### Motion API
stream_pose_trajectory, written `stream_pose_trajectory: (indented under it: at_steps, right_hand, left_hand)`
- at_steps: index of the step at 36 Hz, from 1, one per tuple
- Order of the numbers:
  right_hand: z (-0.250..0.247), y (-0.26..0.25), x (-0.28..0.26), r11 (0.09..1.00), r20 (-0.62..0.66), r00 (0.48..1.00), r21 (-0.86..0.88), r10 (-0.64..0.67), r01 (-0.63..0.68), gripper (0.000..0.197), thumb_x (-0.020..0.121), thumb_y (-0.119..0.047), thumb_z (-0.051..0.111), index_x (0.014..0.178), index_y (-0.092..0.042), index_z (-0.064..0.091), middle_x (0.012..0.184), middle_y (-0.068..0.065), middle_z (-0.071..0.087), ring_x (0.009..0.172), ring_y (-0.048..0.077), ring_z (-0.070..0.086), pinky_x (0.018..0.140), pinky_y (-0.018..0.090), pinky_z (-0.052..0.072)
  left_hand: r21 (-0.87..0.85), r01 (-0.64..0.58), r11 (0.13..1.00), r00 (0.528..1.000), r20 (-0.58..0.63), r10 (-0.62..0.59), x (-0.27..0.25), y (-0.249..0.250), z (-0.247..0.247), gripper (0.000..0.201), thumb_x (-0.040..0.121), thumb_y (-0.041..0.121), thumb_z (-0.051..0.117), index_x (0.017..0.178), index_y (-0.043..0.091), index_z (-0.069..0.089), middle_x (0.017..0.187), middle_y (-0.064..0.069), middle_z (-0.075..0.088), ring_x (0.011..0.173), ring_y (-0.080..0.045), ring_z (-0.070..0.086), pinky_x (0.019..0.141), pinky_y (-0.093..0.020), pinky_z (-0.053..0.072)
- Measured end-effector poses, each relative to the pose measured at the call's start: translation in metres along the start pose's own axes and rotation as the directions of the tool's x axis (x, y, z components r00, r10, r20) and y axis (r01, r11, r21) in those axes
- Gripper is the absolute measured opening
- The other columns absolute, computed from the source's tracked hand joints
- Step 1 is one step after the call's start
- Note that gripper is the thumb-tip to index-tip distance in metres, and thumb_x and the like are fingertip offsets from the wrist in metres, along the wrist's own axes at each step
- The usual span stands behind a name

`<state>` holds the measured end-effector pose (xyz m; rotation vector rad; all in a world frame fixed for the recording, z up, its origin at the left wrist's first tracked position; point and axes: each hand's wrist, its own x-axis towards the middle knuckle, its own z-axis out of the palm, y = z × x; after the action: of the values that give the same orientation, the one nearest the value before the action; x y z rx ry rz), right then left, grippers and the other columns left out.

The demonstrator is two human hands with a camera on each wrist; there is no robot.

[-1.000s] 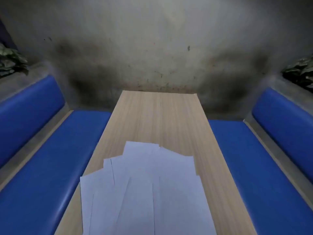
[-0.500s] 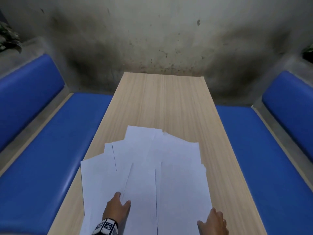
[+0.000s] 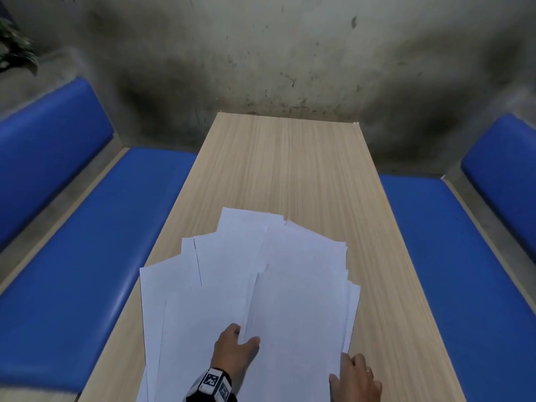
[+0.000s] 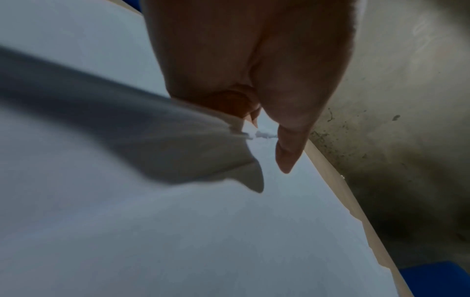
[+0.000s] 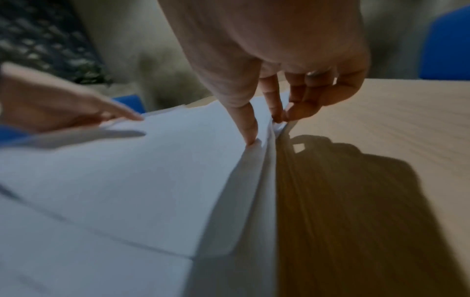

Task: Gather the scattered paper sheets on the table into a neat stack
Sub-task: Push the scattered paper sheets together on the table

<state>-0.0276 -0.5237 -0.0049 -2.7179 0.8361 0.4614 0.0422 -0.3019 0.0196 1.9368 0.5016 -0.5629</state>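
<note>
White paper sheets (image 3: pixel 261 285), thin, rectangular and overlapping in a loose fan, cover the near half of the long pale wood-grain table (image 3: pixel 290 169). At about 6 o'clock the left hand (image 3: pixel 233 348) has its fingers slipped beneath the raised left edge of one sheet, thumb on top, so that edge is pinched; the left wrist view shows the sheet's corner curling up against the fingertips (image 4: pixel 287 156). At about 5 o'clock the right hand (image 3: pixel 355 378) sits on the right margin of the fan, thumb pressed on the top sheet and curled fingers (image 5: pixel 300 112) tucked at the edges of several sheets, lifting them slightly off the table. A black wristband with square printed markers (image 3: pixel 213 385) circles the left wrist. Blue padded benches (image 3: pixel 87 256) flank the table at 9 and 3 o'clock, a stained grey concrete wall (image 3: pixel 275 53) closes 12 o'clock, and leafy green foliage (image 3: pixel 14 50) shows at 10 o'clock.
</note>
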Motion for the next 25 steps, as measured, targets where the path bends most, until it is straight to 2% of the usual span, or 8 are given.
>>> stream_pose_trajectory:
  at_steps: [2, 5, 8, 10, 14, 17, 22, 25]
  right_hand:
    - [0.003, -0.003, -0.002, 0.996, 0.046, 0.999, -0.085, 0.006, -0.002, 0.048, 0.071, -0.053, 0.072, 0.114, -0.034, 0.060, 0.103, -0.006, 0.053, 0.095, 0.011, 0.063, 0.070, 0.030, 0.034]
    - [0.019, 0.004, 0.006, 0.994, 0.047, 0.995, -0.071, -0.085, 0.089, 0.063, 0.014, -0.041, 0.095, 0.073, -0.027, 0.076, 0.064, 0.001, 0.054, 0.046, 0.019, 0.061, 0.051, 0.026, 0.029]
    - [0.007, 0.000, 0.000, 0.999, 0.114, 0.993, -0.032, -0.034, 0.038, 0.047, 0.056, -0.050, 0.083, 0.098, -0.032, 0.073, 0.083, -0.003, 0.051, 0.079, 0.017, 0.066, 0.062, 0.029, 0.035]
    - [0.005, 0.000, 0.003, 0.998, -0.007, 1.000, 0.058, 0.016, -0.015, 0.045, 0.076, -0.049, 0.069, 0.116, -0.029, 0.067, 0.107, -0.002, 0.058, 0.104, 0.018, 0.059, 0.079, 0.031, 0.040]
    - [-0.002, -0.002, 0.013, 0.948, -0.056, 0.998, 0.319, 0.042, -0.022, 0.066, 0.074, -0.040, 0.078, 0.131, -0.010, 0.060, 0.126, 0.010, 0.059, 0.117, 0.032, 0.053, 0.096, 0.043, 0.043]
    - [-0.011, -0.007, 0.022, 0.765, 0.037, 0.999, 0.644, -0.023, -0.006, 0.080, 0.075, -0.032, 0.081, 0.141, -0.007, 0.046, 0.120, 0.009, 0.061, 0.108, 0.026, 0.059, 0.092, 0.035, 0.046]
    - [-0.023, -0.009, 0.037, 0.524, 0.296, 0.937, 0.836, -0.187, -0.160, 0.061, 0.064, -0.034, 0.087, 0.116, -0.010, 0.065, 0.083, -0.003, 0.077, 0.062, 0.005, 0.067, 0.053, 0.017, 0.050]
    - [-0.031, -0.012, 0.040, 0.554, 0.365, 0.893, 0.815, -0.265, -0.169, 0.074, 0.045, -0.048, 0.091, 0.107, -0.013, 0.071, 0.089, -0.006, 0.080, 0.080, 0.006, 0.074, 0.069, 0.018, 0.053]
  left_hand:
    - [-0.020, 0.014, 1.000, 1.000, -0.004, -0.014, 0.002, -0.002, 0.005, 0.019, 0.069, 0.030, 0.069, 0.082, 0.018, 0.061, 0.083, 0.001, 0.071, 0.074, -0.014, 0.068, 0.071, -0.032, 0.060]
    - [0.009, -0.025, 1.000, 0.999, 0.046, 0.024, 0.012, -0.009, 0.009, 0.026, 0.070, 0.025, 0.069, 0.094, 0.016, 0.069, 0.088, 0.002, 0.076, 0.079, -0.016, 0.072, 0.077, -0.036, 0.061]
    - [0.022, -0.079, 0.997, 0.994, 0.077, 0.077, 0.012, -0.006, 0.008, 0.016, 0.078, 0.017, 0.066, 0.094, 0.018, 0.069, 0.086, 0.003, 0.074, 0.076, -0.015, 0.070, 0.067, -0.025, 0.057]
    - [-0.004, -0.124, 0.992, 0.989, 0.083, 0.124, 0.009, -0.002, 0.004, 0.011, 0.079, 0.018, 0.063, 0.089, 0.021, 0.067, 0.081, 0.000, 0.073, 0.070, -0.018, 0.066, 0.063, -0.026, 0.053]
    - [-0.212, -0.129, 0.969, 0.985, 0.082, 0.149, -0.001, 0.002, -0.005, 0.016, 0.084, 0.010, 0.061, 0.095, 0.018, 0.071, 0.086, -0.005, 0.077, 0.077, -0.020, 0.072, 0.067, -0.028, 0.058]
    - [-0.382, -0.087, 0.920, 0.981, 0.129, 0.146, -0.006, 0.001, -0.011, 0.024, 0.083, 0.012, 0.063, 0.106, 0.013, 0.070, 0.100, -0.008, 0.078, 0.094, -0.025, 0.074, 0.086, -0.040, 0.058]
    - [-0.486, -0.002, 0.874, 0.985, 0.148, 0.084, -0.003, -0.005, -0.020, 0.023, 0.089, 0.008, 0.062, 0.112, 0.009, 0.067, 0.105, -0.007, 0.078, 0.100, -0.024, 0.073, 0.084, -0.033, 0.055]
    - [-0.518, 0.059, 0.853, 0.977, 0.204, 0.057, -0.002, -0.009, -0.025, 0.024, 0.094, 0.002, 0.057, 0.114, 0.011, 0.066, 0.108, -0.006, 0.077, 0.101, -0.020, 0.073, 0.082, -0.027, 0.054]
